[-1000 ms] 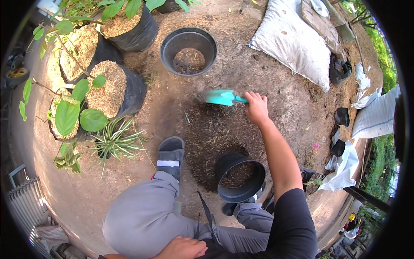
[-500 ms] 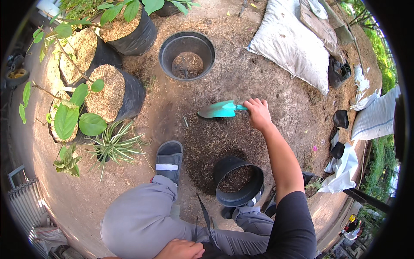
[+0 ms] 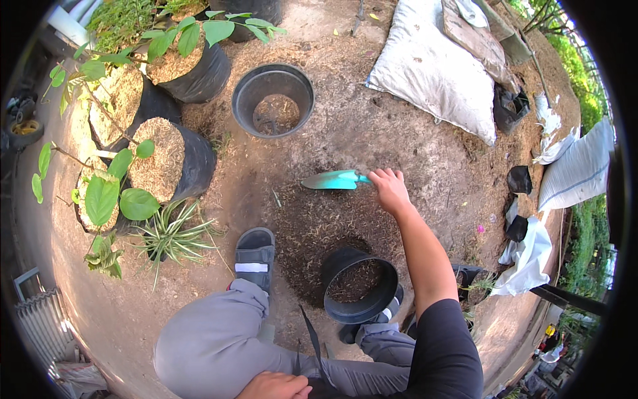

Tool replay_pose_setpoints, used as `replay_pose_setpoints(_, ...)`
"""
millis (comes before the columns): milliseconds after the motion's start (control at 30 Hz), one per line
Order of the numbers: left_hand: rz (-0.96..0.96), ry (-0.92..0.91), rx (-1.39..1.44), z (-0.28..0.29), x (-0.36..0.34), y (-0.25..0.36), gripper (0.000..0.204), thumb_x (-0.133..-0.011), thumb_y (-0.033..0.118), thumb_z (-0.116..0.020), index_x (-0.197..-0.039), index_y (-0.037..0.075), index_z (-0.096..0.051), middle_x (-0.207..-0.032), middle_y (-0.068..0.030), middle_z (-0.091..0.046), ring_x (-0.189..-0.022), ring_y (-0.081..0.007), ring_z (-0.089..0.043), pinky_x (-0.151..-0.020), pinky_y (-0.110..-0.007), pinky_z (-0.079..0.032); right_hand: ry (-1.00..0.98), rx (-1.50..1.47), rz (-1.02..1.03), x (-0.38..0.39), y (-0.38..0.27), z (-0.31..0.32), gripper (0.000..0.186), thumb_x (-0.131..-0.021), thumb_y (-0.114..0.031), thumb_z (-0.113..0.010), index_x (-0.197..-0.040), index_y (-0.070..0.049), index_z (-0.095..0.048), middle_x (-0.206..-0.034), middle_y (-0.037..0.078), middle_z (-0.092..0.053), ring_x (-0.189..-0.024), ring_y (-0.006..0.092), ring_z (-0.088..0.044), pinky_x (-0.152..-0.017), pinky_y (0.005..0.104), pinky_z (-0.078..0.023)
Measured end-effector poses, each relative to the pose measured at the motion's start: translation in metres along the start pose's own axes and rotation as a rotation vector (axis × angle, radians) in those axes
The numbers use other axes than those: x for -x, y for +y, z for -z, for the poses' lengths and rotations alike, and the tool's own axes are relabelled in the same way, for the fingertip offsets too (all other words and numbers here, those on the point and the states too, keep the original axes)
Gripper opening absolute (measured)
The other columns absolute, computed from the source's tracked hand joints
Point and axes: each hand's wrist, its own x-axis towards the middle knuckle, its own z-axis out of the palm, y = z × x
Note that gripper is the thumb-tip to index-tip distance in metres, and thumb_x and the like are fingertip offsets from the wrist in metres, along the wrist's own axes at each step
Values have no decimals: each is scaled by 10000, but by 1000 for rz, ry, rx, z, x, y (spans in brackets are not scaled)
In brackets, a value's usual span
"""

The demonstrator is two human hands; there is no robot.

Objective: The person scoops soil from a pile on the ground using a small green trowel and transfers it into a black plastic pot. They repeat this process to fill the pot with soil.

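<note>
Garden yard; earthen ground [image 3: 372,113], potted plants [image 3: 102,199]

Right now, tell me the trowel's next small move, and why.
Perhaps draw the turquoise trowel toward the black pot by the right foot: the right hand holds it near the far edge of the dark loose soil, which reaches that pot.

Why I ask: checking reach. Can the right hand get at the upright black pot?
Probably yes, perhaps leaning: nothing blocks the right hand from the upright pot, but its fingers hold the trowel.
</note>
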Motion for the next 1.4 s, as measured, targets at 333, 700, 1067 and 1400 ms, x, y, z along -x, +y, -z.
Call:
replay_pose_setpoints(333,15,9,26,3,-2,4,231,-857,260,-532,-732,74,-473,-680,-187,-547,-689,-377,-550,-616,-461,-415,133,-251,-317,-19,4,1,203,-813,-248,-591,-969,-126,-543,-908,65,-604,-893,286,-574,-768,420,-406)
replay_pose_setpoints(700,75,-27,0,0,-5,-1,238,-856,269,-541,-740,73,-471,-679,-188,-540,-694,-376,-548,-619,-455,-416,-83,-220,-207,-41,13,3,271,-826,-403,-564,-943,-160,-592,-810,99,-641,-805,313,-606,-684,434,-481)
replay_pose_setpoints(1067,-44,-2,-136,-6,-3,10,201,-855,263,-539,-822,72,-486,-684,-171,-562,-680,-357,-565,-617,-454,-425,-272,-138,-140,17,6,13,350,-828,-497,-514,-960,-182,-589,-748,116,-638,-736,329,-614,-645,434,-496)
replay_pose_setpoints(1400,-227,-236,-564,-19,18,14,235,-838,287,-535,-816,56,-505,-621,-155,-568,-638,-317,-590,-564,-430,-438,-242,-335,-389,95,6,23,396,-777,-493,-596,-921,-127,-638,-776,136,-644,-767,305,-621,-686,405,-480)
